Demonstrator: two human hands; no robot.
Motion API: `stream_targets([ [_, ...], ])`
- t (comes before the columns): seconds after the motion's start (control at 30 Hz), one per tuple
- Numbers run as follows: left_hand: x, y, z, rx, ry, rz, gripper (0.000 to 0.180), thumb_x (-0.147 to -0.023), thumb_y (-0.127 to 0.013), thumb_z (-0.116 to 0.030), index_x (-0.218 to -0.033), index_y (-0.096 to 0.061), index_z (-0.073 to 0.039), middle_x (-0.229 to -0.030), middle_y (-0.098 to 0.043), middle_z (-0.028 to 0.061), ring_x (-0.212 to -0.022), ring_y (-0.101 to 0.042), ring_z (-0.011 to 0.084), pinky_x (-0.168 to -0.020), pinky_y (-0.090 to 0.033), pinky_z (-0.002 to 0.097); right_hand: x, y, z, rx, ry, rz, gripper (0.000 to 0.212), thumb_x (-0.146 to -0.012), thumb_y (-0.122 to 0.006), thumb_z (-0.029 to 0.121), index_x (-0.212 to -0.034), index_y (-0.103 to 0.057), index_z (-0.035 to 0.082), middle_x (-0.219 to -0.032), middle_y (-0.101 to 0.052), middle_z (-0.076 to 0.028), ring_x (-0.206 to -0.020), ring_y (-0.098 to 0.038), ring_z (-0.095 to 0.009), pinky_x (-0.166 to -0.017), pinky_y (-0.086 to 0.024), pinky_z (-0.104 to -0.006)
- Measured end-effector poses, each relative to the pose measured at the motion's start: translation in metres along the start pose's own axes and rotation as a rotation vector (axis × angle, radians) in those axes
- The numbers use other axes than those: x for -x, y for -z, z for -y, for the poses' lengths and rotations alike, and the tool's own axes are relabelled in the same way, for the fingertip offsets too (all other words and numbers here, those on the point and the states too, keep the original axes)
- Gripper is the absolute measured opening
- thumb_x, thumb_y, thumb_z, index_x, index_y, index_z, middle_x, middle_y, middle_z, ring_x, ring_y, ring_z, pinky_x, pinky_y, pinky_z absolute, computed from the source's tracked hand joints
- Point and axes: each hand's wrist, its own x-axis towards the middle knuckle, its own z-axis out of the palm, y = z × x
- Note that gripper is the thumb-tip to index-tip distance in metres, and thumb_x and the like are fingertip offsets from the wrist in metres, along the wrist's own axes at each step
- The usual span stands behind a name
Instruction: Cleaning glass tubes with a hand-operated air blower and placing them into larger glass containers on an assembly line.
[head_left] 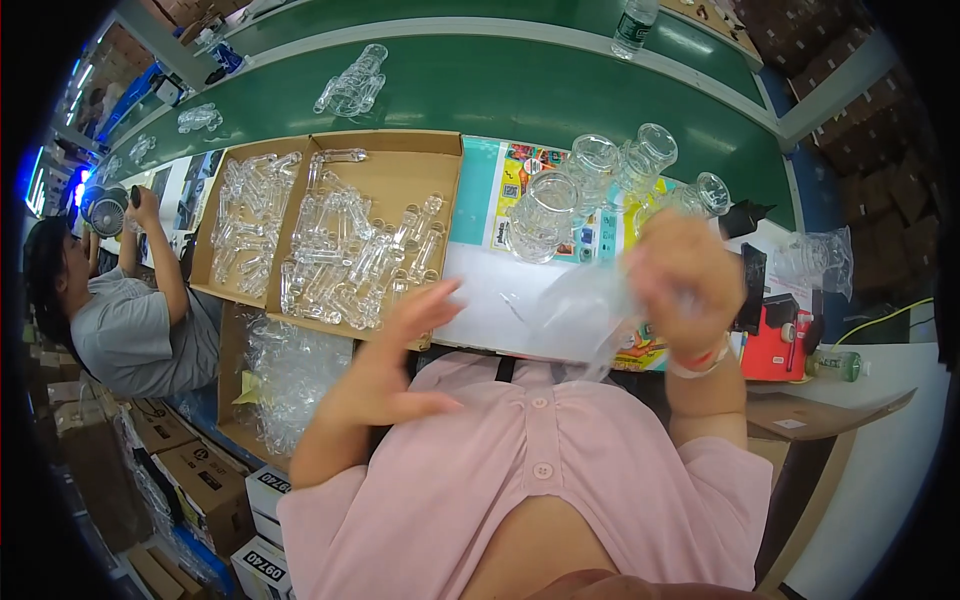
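Observation:
My right hand (685,285) is closed and smeared by motion over the right part of the work surface. From it hangs a thin, see-through sheet that looks like a clear plastic bag (585,310), blurred too. Nothing is in my left hand (400,345); its fingers and thumb are spread beside the near right corner of a shallow cardboard box (400,143). Small clear glass-like tubes (345,255) fill much of that box. Beyond my right hand stand several clear flared glass-like vessels (545,210), partly hidden by it.
Under the vessels lies a colourful printed sheet (515,185), with white paper (480,295) nearer me. Clear plastic bags (290,375) fill a carton below left. A co-worker (145,320) holds a small fan (108,212) at left. A red item (775,345) and a bottle (840,365) lie right.

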Motion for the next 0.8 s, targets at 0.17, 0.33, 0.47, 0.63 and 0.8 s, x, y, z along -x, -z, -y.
stream_targets([
  [0.17, -0.037, -0.043, 0.018, -0.123, -0.322, 0.528, 0.064, -0.065, -0.071, -0.012, -0.123, -0.045, -0.004, -0.129, -0.041, 0.0179, -0.116, -0.046, 0.0285, -0.094, -0.038, 0.0365, 0.029, -0.063, 0.009, -0.049, 0.268, 0.356, 0.021, -0.073, -0.065, 0.010, -0.092, -0.060, 0.003, -0.089, -0.057, -0.008, -0.073, -0.054, -0.019, -0.077, -0.044, -0.0382],
  [0.33, -0.005, 0.034, 0.018, -0.248, 0.130, -0.002, 0.034, -0.074, -0.060, -0.012, -0.106, -0.057, -0.003, -0.097, -0.061, 0.0133, -0.086, -0.059, 0.0219, -0.075, -0.046, 0.0329, 0.006, -0.049, 0.054, 0.208, 0.509, 0.422, 0.017, -0.081, -0.051, 0.011, -0.093, -0.059, 0.002, -0.105, -0.057, -0.012, -0.091, -0.057, -0.024, -0.087, -0.045, -0.0397],
  [0.47, 0.044, 0.156, 0.045, -0.672, -0.129, -1.081, 0.025, -0.085, -0.051, -0.006, -0.108, -0.053, 0.002, -0.102, -0.057, 0.0107, -0.087, -0.054, 0.0185, -0.073, -0.044, 0.0281, -0.009, -0.040, 0.087, 0.097, 0.756, 0.573, 0.033, -0.077, -0.051, 0.020, -0.099, -0.054, -0.005, -0.107, -0.053, -0.017, -0.099, -0.053, -0.029, -0.088, -0.043, -0.0419],
  [0.63, 0.180, 0.256, 0.109, -1.496, 0.568, -1.004, 0.044, -0.075, -0.064, -0.019, -0.110, -0.051, 0.005, -0.107, -0.055, 0.0216, -0.098, -0.054, 0.0337, -0.084, -0.042, 0.0377, 0.014, -0.043, 0.095, 0.065, 0.726, 0.032, 0.017, -0.083, -0.048, 0.003, -0.091, -0.058, -0.009, -0.095, -0.061, -0.022, -0.084, -0.062, -0.029, -0.074, -0.053, -0.0344],
  [0.8, 0.233, 0.233, 0.167, -1.033, 1.149, -0.159, 0.066, -0.068, -0.071, -0.042, -0.114, -0.052, 0.001, -0.112, -0.054, 0.0240, -0.104, -0.052, 0.0372, -0.091, -0.040, 0.0383, -0.005, 0.003, 0.043, 0.124, 0.800, 0.241, 0.023, -0.077, -0.048, 0.004, -0.096, -0.061, 0.002, -0.090, -0.061, -0.007, -0.089, -0.058, -0.023, -0.086, -0.044, -0.0351],
])
